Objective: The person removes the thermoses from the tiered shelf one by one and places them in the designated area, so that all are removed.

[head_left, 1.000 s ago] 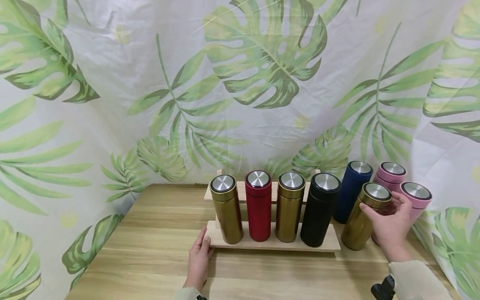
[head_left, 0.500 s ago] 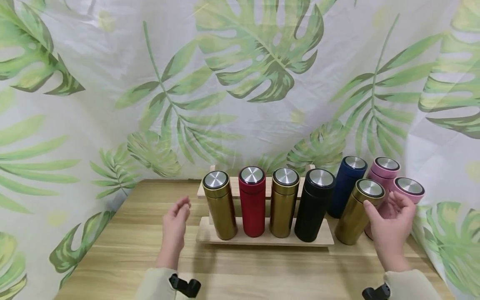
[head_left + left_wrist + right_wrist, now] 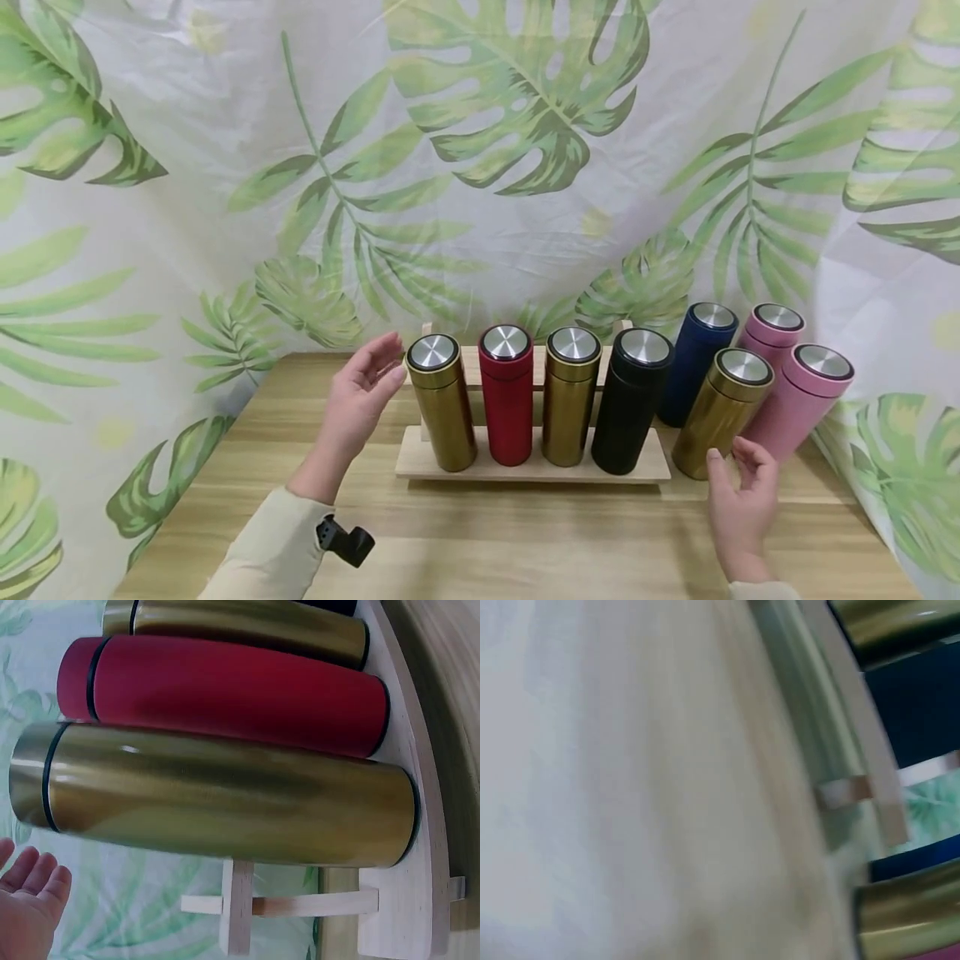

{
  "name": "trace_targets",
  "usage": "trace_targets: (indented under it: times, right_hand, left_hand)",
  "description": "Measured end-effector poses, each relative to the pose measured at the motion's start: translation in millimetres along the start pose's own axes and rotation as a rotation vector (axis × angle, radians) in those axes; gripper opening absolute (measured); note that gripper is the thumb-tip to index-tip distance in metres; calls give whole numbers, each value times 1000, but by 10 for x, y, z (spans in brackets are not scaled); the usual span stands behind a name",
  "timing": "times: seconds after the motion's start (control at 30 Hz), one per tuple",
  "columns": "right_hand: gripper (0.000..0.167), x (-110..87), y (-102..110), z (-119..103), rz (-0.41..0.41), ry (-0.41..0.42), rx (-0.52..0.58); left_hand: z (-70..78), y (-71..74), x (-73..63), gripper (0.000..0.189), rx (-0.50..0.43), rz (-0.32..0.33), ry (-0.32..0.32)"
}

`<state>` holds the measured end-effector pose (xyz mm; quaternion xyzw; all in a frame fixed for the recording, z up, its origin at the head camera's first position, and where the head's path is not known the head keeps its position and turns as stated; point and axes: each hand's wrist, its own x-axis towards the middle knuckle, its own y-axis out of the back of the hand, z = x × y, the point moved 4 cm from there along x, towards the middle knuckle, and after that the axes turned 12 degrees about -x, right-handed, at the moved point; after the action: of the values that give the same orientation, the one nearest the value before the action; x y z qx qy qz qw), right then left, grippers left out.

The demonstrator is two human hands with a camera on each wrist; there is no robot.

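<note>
My left hand [image 3: 363, 396], fingers extended, hovers beside the lid of the leftmost gold thermos flask [image 3: 446, 417]. In the left wrist view, a gap shows between its fingertips [image 3: 56, 885] and that flask. Beside it on the lower shelf of a wooden stand [image 3: 408, 454] are a red flask [image 3: 507, 408], a second gold flask [image 3: 567, 421] and a black flask [image 3: 630, 408], all upright. My right hand [image 3: 742, 508], loosely curled and holding nothing, is in front of another gold flask [image 3: 716, 425] on the table. The right wrist view misses this hand.
Behind that right-hand gold flask stand a blue flask [image 3: 693, 358] and a pink one [image 3: 765, 337]; a second pink flask [image 3: 798, 408] is at its right. The stand's upper shelf [image 3: 472, 375] lies behind the row. A leaf-print cloth [image 3: 480, 167] hangs behind the wooden table [image 3: 525, 542].
My left hand has let go of the stand's left end and risen to the leftmost gold flask's lid. My right hand has released the right-hand gold flask and drawn back towards me.
</note>
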<state>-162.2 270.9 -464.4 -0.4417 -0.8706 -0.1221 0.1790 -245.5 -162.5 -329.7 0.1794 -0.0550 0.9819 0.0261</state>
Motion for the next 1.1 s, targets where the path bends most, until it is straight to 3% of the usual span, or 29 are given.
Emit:
trace_targets:
  times: [0.1,0.3,0.47,0.73,0.9,1.1]
  right_hand:
    - [26,-117,-36,101,-30,-48,-75]
    - [32,-339,-150,224,-70,-99,-233]
    - [30,-438,-236,285,-100,-116,-239]
    - [33,-513,-304,352,-144,-261,-267]
    - [33,-544,-321,392,-172,-297,-358]
    - [37,-556,-327,429,-199,-374,-351]
  left_hand:
    - [2,-76,-6,53,26,-36,13]
    - [13,-158,18,62,131,-62,72]
    - [20,-191,53,66,195,-58,113]
    - [-44,-232,90,80,244,-73,182]
    - [-73,-233,104,75,270,-70,173]
    - [-45,-237,121,75,307,-75,144]
